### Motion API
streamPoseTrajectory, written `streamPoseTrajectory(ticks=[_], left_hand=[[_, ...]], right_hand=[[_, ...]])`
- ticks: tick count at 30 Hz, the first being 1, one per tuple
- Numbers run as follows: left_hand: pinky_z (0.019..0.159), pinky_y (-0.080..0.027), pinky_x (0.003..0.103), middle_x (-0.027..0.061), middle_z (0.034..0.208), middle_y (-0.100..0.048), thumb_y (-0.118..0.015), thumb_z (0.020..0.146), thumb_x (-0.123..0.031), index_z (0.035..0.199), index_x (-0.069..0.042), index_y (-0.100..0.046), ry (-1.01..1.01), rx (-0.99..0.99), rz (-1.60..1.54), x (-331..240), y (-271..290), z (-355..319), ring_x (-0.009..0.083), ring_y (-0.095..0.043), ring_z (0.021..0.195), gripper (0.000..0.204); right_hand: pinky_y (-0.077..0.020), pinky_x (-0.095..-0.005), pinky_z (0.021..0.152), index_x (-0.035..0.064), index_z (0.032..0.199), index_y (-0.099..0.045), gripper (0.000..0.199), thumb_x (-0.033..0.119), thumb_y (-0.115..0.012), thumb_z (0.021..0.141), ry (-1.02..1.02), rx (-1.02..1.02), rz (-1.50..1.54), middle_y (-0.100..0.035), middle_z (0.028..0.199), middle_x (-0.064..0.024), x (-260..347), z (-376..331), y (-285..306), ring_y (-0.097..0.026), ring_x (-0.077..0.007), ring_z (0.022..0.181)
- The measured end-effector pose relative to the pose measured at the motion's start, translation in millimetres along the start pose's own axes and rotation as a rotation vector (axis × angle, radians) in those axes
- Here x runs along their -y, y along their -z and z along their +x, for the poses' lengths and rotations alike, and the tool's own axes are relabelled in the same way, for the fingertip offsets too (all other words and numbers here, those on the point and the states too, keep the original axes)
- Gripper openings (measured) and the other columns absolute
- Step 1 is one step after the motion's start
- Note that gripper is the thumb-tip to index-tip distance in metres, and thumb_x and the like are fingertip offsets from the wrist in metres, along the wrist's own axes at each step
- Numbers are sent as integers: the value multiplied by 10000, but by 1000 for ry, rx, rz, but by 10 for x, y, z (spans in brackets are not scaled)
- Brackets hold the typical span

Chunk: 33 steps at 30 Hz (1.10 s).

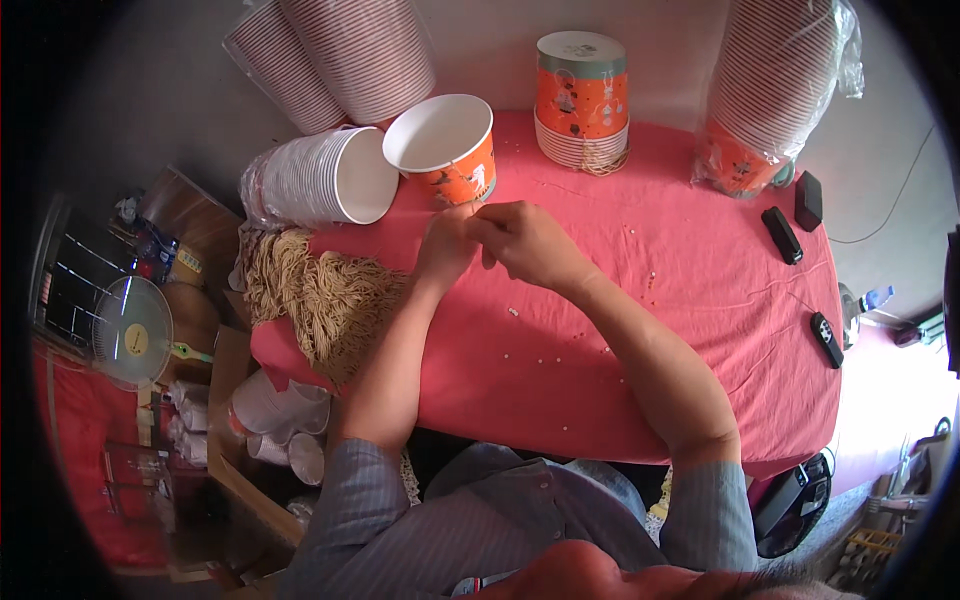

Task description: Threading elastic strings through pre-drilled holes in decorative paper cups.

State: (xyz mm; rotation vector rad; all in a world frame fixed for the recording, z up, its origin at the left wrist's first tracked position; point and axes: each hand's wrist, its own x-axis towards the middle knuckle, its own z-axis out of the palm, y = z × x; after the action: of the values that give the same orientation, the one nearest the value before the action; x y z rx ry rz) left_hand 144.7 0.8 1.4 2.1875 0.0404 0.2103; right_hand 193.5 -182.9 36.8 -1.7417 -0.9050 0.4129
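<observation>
Close together near the far middle of the table, my left hand (pixel 447 245) and my right hand (pixel 525 242) are both closed. Their fingertips meet just in front of an upright orange paper bucket (pixel 462 181) with a white inside. A thin cord runs down the bucket's front from its rim toward my fingers, which pinch it; the cord's end is hidden by them. Beside my left forearm lies a thick tangled heap of beige cords (pixel 345 300). Touching the bucket on its left is a plastic-wrapped stack of white-rimmed buckets (pixel 325 178) lying on its side.
Upside-down orange buckets (pixel 582 105) stand at the back, cords by their rims. Wrapped bucket stacks (pixel 765 90) rise at the back right and left. Small pale beads (pixel 513 312) dot the pink tablecloth (pixel 500 390). Dark devices (pixel 782 235) lie at the right edge; a cardboard box (pixel 232 400) stands left.
</observation>
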Motion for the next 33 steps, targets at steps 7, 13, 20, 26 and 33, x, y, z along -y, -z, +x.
streamPoseTrajectory(ticks=[7, 13, 20, 26, 33], left_hand=[[689, -551, 302, 108, 1039, -792, -696, 1067, -296, 1111, -31, -742, 109, -285, -759, -38, -8, 55, 141, -693, 770, 272], [740, -538, 309, 94, 1052, -796, -724, 1055, -369, 1172, -59, -743, 155, -283, -952, -103, 26, -19, 152, -696, 811, 332], [715, -505, 274, 56, 1003, -787, -763, 1031, -316, 1140, -105, -765, 82, -300, -1019, -32, 47, -8, 113, -644, 747, 237], [603, -490, 265, 39, 948, -766, -726, 1051, -237, 1128, -78, -763, 104, -260, -1048, -15, -17, 5, 106, -621, 690, 180], [595, -495, 261, 43, 932, -755, -690, 1077, -250, 1128, -38, -746, 68, -197, -992, -66, -59, -9, 102, -623, 671, 225]], right_hand=[[-576, -457, 707, -1, 955, -765, 339, 301, -628, 1026, 80, -10, -297, -744, 765, -170, -253, 14, -98, -715, -315, 654], [-566, -529, 798, 35, 904, -764, 315, 309, -620, 961, 10, 52, -517, -748, 854, -214, -311, -11, -233, -732, -426, 826], [-598, -522, 902, 59, 1039, -805, 371, 389, -647, 981, -79, 219, -544, -765, 989, -249, -276, 67, -56, -761, -398, 957], [-553, -311, 723, 46, 1296, -741, 398, 378, -630, 1106, -205, -51, 526, -750, 1118, -60, -365, 130, 11, -712, -149, 873], [-541, -278, 667, 63, 1192, -785, 284, 299, -663, 1091, -142, -87, 779, -780, 1030, -36, -419, 173, -2, -727, -136, 885]])
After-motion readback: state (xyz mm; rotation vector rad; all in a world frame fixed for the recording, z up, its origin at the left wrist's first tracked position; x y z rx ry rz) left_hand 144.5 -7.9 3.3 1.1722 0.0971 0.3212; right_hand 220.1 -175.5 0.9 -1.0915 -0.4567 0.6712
